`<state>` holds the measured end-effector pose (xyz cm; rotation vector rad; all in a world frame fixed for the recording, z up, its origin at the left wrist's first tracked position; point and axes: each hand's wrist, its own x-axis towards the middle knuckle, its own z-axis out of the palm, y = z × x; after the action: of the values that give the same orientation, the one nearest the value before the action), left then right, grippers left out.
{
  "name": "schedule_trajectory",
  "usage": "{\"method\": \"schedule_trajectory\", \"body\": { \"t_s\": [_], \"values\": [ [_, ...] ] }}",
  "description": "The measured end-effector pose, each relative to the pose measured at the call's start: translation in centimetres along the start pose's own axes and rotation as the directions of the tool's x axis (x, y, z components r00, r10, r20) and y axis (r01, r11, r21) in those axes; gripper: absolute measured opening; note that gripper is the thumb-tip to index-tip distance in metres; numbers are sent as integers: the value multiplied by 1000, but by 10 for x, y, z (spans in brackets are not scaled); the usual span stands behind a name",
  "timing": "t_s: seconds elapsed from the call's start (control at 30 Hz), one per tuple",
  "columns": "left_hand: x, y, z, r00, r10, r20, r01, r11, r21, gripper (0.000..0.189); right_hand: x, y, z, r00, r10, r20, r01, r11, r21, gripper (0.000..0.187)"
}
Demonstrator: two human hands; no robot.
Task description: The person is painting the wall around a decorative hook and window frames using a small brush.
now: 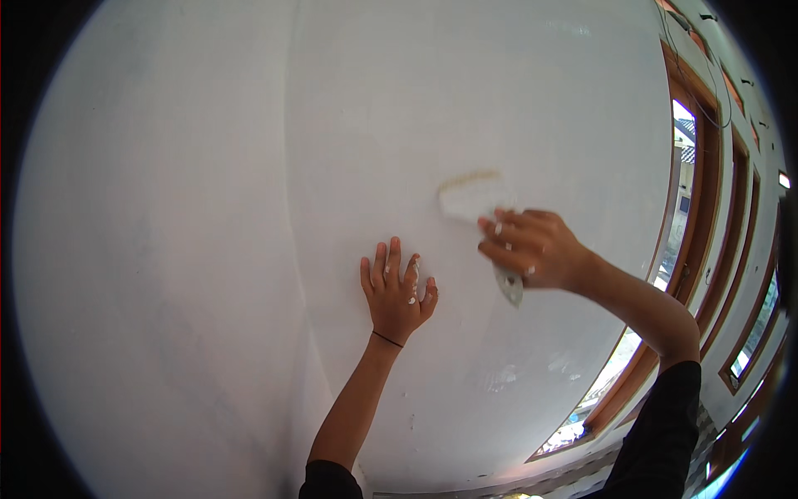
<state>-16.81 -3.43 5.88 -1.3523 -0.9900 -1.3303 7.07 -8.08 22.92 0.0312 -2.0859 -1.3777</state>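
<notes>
My right hand [533, 249] grips a wide flat paintbrush [471, 198] by its pale handle. The brush head is white with a tan strip along its upper edge, blurred by motion. The handle's end, pierced by a hole, hangs below my fingers. Before me is a white wall [399, 162]; whether the bristles touch it I cannot tell. Lower and to the left, my left hand [394, 296] appears to rest flat against the wall with spread fingers, holding nothing. White paint-like spots mark both hands, and a thin dark band circles my left wrist.
A wall corner [288, 187] runs vertically left of my hands. On the right stand wood-framed windows [701, 187]. Loose cables [717, 125] hang near the upper right. Small dark marks dot the lower wall, and a striped band [561, 471] runs along the bottom.
</notes>
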Motion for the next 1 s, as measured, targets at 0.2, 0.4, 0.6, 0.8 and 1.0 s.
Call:
{"method": "schedule_trajectory", "body": {
  "t_s": [0.2, 0.4, 0.6, 0.8, 1.0],
  "values": [
    [0, -1, 4, 1000, -15, -10, 15, 1000, 6, 38, 35, 39, -17, 913, 332, 238, -407, 699, 588, 11],
    [0, 1, 8, 1000, -5, -23, 5, 1000, -1, 35, 73, 163, -26, 897, 441, -26, -393, 825, 406, 9],
    [-3, -5, 5, 1000, -9, -20, 10, 999, 33, 34, 135, 176, -60, 931, 280, -233, -303, 950, -69, 10],
    [0, 2, 10, 1000, 5, -20, -5, 1000, -4, 38, 80, 183, 1, 943, 114, -312, -211, 931, -297, 36],
    [-1, 0, 5, 1000, 5, -4, -5, 1000, 13, 38, 19, 92, 19, 925, 256, -279, -285, 956, -68, 29]
  ]
}}
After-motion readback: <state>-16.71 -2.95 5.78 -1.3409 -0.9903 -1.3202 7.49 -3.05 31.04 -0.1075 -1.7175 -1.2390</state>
